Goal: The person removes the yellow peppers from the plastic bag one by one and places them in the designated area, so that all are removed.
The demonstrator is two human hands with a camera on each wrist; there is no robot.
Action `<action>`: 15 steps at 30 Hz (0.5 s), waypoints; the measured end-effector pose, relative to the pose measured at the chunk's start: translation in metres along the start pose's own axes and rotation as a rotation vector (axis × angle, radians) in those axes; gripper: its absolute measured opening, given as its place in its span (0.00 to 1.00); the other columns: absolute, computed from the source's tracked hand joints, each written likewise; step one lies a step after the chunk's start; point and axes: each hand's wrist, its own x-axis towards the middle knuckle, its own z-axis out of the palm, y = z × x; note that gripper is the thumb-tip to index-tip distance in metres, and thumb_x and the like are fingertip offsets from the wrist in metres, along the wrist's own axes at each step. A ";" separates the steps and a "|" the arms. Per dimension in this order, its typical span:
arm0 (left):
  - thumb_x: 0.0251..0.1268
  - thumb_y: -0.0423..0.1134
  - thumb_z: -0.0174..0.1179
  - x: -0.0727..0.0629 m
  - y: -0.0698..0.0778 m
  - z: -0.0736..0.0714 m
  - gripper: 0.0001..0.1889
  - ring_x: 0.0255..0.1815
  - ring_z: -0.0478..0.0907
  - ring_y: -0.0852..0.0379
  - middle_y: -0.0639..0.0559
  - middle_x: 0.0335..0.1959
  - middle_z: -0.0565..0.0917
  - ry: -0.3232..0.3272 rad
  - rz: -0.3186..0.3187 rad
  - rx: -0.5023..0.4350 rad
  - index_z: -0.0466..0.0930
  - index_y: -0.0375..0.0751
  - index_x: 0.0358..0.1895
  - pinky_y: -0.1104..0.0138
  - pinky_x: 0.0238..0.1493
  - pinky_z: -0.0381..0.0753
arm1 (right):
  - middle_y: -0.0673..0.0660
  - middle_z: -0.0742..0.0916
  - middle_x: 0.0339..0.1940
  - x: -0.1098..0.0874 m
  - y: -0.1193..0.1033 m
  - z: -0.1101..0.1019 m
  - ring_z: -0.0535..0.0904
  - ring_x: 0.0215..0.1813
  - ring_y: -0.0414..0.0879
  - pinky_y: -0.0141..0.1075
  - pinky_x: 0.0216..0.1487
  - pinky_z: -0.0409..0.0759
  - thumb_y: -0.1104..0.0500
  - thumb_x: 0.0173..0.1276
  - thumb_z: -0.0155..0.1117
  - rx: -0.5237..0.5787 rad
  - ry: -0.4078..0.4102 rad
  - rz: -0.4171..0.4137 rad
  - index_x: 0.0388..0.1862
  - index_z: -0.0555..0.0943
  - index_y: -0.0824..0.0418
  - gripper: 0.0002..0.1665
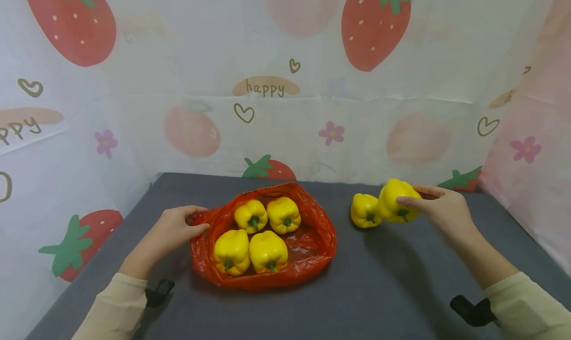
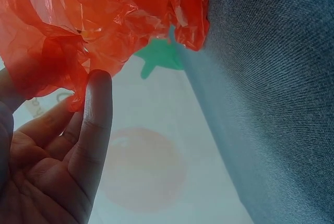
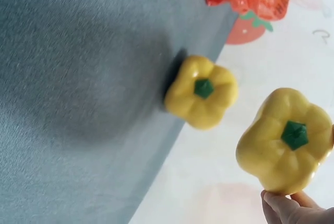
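Note:
A red plastic bag [image 1: 308, 275] lies with its mouth wide on the grey table, and several yellow bell peppers [image 1: 268, 251] with green stems sit inside it. My left hand [image 1: 176, 228] pinches the bag's left rim; in the left wrist view the thin red film hangs between thumb and fingers. On the right, my right hand [image 1: 446, 208] grips one yellow bell pepper [image 1: 397, 201] by its side, raised above the table. Another yellow bell pepper [image 1: 363, 212] stands on the table just left of the held one, partly overlapped by it in the head view.
The grey table [image 1: 357, 300] meets a white cloth backdrop [image 1: 312, 112] with strawberry, heart and flower prints. More of the cloth stands along the left and right sides. A dark strap end [image 1: 473, 310] juts from each sleeve near the wrist.

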 end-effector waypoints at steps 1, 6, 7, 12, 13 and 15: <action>0.66 0.44 0.65 0.000 0.000 0.000 0.24 0.42 0.81 0.51 0.40 0.47 0.86 0.002 0.000 0.001 0.78 0.33 0.60 0.57 0.45 0.87 | 0.70 0.67 0.76 0.001 0.002 -0.001 0.63 0.72 0.65 0.62 0.69 0.65 0.29 0.61 0.64 -0.009 0.000 0.004 0.76 0.64 0.64 0.55; 0.65 0.44 0.65 0.000 0.001 0.001 0.24 0.42 0.80 0.51 0.40 0.47 0.86 0.002 -0.003 0.000 0.78 0.33 0.60 0.58 0.44 0.87 | 0.74 0.66 0.75 0.007 0.012 -0.008 0.64 0.70 0.67 0.62 0.66 0.68 0.30 0.63 0.63 -0.056 0.015 0.014 0.75 0.63 0.67 0.56; 0.65 0.44 0.65 0.000 0.001 0.001 0.24 0.42 0.80 0.51 0.40 0.47 0.86 0.003 -0.003 0.000 0.78 0.33 0.60 0.58 0.44 0.87 | 0.74 0.67 0.75 0.008 0.014 -0.009 0.64 0.70 0.67 0.62 0.65 0.68 0.30 0.63 0.63 -0.069 0.016 0.015 0.75 0.63 0.68 0.56; 0.66 0.44 0.65 0.001 0.000 0.001 0.24 0.43 0.81 0.51 0.40 0.47 0.86 0.001 -0.004 -0.002 0.78 0.33 0.60 0.58 0.45 0.87 | 0.74 0.65 0.75 0.014 0.022 -0.016 0.62 0.71 0.69 0.64 0.65 0.65 0.30 0.64 0.61 -0.089 -0.005 0.013 0.76 0.61 0.67 0.56; 0.66 0.44 0.65 0.001 0.000 0.001 0.24 0.43 0.81 0.51 0.40 0.48 0.86 0.000 -0.005 -0.003 0.78 0.33 0.60 0.58 0.45 0.87 | 0.74 0.65 0.76 0.015 0.024 -0.017 0.62 0.71 0.69 0.65 0.66 0.64 0.29 0.64 0.61 -0.088 -0.013 0.010 0.77 0.61 0.66 0.56; 0.66 0.44 0.65 0.000 -0.001 0.001 0.25 0.43 0.81 0.51 0.40 0.48 0.86 0.000 -0.004 -0.004 0.78 0.33 0.61 0.57 0.46 0.87 | 0.73 0.65 0.76 0.018 0.027 -0.019 0.62 0.71 0.69 0.65 0.66 0.63 0.30 0.65 0.61 -0.088 -0.020 0.001 0.77 0.61 0.66 0.55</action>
